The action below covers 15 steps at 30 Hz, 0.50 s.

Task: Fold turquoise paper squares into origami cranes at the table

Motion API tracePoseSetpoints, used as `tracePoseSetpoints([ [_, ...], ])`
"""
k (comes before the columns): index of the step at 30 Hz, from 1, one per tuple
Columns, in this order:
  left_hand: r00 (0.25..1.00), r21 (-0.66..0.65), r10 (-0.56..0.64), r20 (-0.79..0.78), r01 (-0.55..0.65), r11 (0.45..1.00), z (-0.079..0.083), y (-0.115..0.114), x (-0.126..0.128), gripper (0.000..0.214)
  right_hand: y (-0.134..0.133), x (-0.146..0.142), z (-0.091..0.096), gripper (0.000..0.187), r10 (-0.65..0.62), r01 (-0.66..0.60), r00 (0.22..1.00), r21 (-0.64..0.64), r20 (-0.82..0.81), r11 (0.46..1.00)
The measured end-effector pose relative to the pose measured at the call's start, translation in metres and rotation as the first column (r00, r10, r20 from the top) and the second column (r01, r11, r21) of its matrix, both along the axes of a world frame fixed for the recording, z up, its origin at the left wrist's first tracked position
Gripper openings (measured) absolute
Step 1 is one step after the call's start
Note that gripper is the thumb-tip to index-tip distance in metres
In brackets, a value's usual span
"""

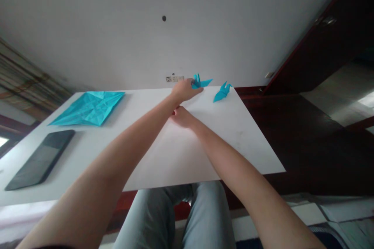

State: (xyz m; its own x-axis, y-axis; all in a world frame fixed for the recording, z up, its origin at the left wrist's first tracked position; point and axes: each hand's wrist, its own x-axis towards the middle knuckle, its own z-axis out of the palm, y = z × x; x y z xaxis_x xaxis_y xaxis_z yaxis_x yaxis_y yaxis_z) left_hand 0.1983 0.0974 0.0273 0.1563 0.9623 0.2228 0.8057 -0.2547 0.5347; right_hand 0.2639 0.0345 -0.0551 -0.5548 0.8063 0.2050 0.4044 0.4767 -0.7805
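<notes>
My left hand (184, 89) reaches across to the far side of the white table and is closed on a blue paper crane (202, 83), gripping it at its left side. A second blue paper crane (222, 92) stands to the right, near the far right corner. My right hand (183, 117) rests on the tabletop just below my left wrist, its fingers curled in. Those fingers are partly hidden, and I cannot see whether anything is between them.
A creased blue paper sheet (90, 108) lies at the left on the white table (175, 155). Nearer to me is a dark phone (42, 159). The wall (163, 46) with sockets rises behind the table. Dark floor (271, 128) shows beyond the right edge.
</notes>
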Motion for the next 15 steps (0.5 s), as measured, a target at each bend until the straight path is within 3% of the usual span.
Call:
tracePoseSetpoints([
  [3,0.906,0.257,-0.046,0.421,-0.070,0.964,-0.022,-0.016,-0.061,0.035,-0.004,-0.001,0.005,0.018,0.043,-0.056,0.992,-0.105,-0.119,0.993],
  [5,0.816,0.247,-0.046,0.577,-0.120,0.962,-0.044,-0.035,-0.101,0.044,-0.006,-0.002,0.004,0.035,0.049,-0.085,0.977,-0.171,-0.206,0.982],
  [8,0.740,0.194,-0.039,0.672,-0.124,0.973,-0.071,-0.060,-0.142,0.053,-0.005,-0.002,-0.002,0.052,0.023,-0.097,0.953,-0.232,-0.301,0.968],
  [11,0.694,0.165,-0.137,0.707,0.026,0.986,-0.080,-0.070,-0.153,0.051,-0.001,0.000,-0.005,0.059,0.005,-0.126,0.917,-0.279,-0.398,0.952],
  [15,0.681,0.198,-0.269,0.681,0.182,0.963,-0.076,-0.070,-0.147,0.057,0.002,0.009,0.002,0.067,0.027,-0.210,0.860,-0.305,-0.509,0.929],
])
